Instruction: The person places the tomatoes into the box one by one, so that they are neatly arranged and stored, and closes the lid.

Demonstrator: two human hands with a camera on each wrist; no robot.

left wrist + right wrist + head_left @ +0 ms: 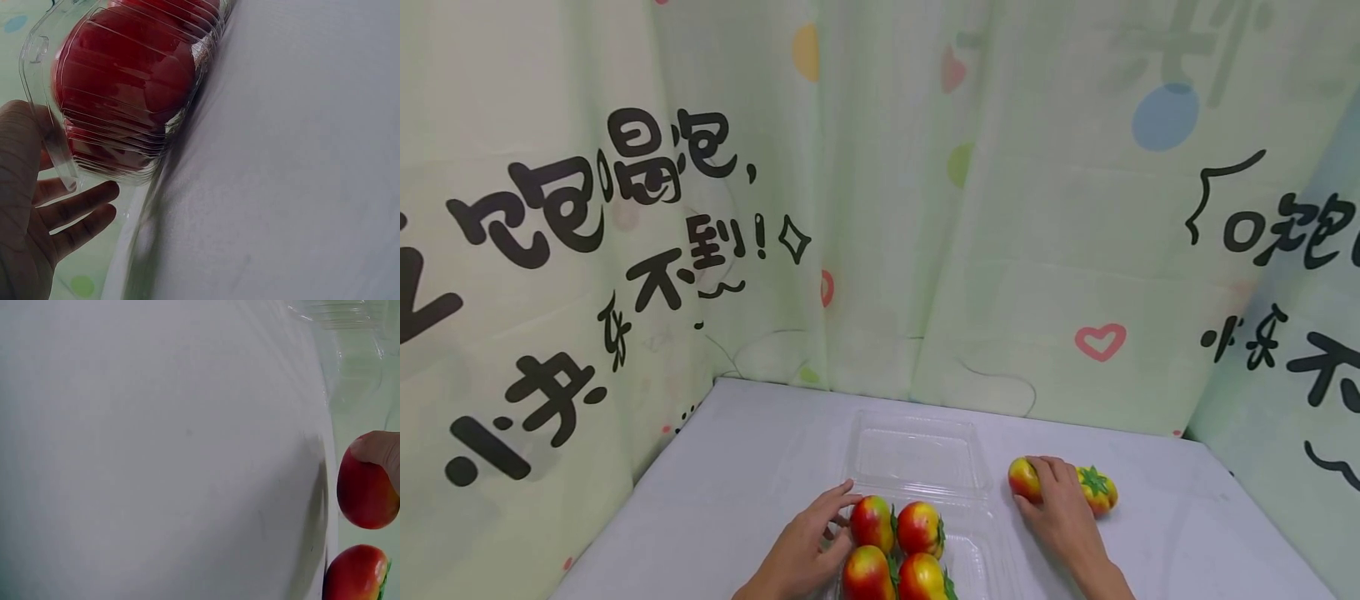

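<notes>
On the left of the white table (730, 467), the left hand (808, 546) lies against the near left side of the clear plastic clamshell box (917, 454). Its fingers (78, 203) are spread and fairly straight, touching the box wall rather than gripping it. Four red-and-yellow tomatoes (897, 550) sit packed two by two in the near half of the box, just right of that hand; the far half, the lid, lies open and flat toward the curtain (880, 208). Further right, apart from the box, the right hand (1060, 504) rests over a loose tomato (1024, 479), fingers curled on its top with the thumb (378, 450) pressed on it. A second loose tomato (1097, 490) with a green stalk lies just beside that hand, on its right.
</notes>
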